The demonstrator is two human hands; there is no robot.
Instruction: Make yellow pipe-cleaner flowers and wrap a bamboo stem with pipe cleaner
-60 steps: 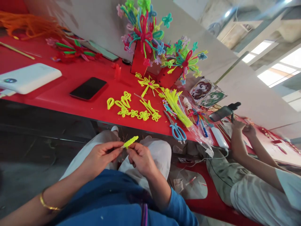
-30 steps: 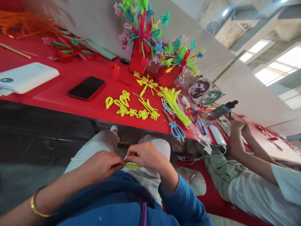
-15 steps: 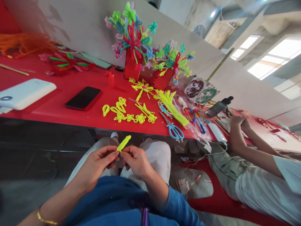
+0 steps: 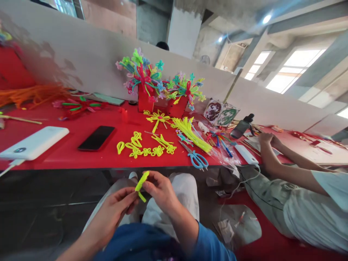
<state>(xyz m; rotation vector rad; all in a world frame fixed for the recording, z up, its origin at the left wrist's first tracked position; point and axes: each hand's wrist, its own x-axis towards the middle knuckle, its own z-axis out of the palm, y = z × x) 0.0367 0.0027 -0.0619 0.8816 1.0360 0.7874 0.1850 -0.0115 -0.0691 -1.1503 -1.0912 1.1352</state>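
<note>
Above my lap, a folded yellow pipe cleaner (image 4: pixel 141 182) is held between both hands, with a short end hanging down. My left hand (image 4: pixel 123 203) pinches it near its lower part. At the upper end, the thumb and fingers of my right hand (image 4: pixel 160 188) close on it. On the table in front lie several yellow pipe cleaner flowers and loops (image 4: pixel 157 151), along with a larger yellow pipe cleaner flower (image 4: pixel 159 117) with a red centre. A bundle of straight yellow pipe cleaners (image 4: pixel 193 135) rests to the right, beside blue-handled scissors (image 4: pixel 197 159).
The red table (image 4: pixel 89 159) carries a white power bank (image 4: pixel 35 142) and a black phone (image 4: pixel 97 137). Colourful pipe cleaner bouquets (image 4: pixel 143 78) stand in red boxes behind. At right are a dark bottle (image 4: pixel 241 125), another white power bank (image 4: pixel 247 154) and a co-worker's hands (image 4: pixel 268 139).
My right hand has shifted up to the upper end of the pipe cleaner, and a loose end now hangs below. The head view has tilted up, so the table appears lower.
</note>
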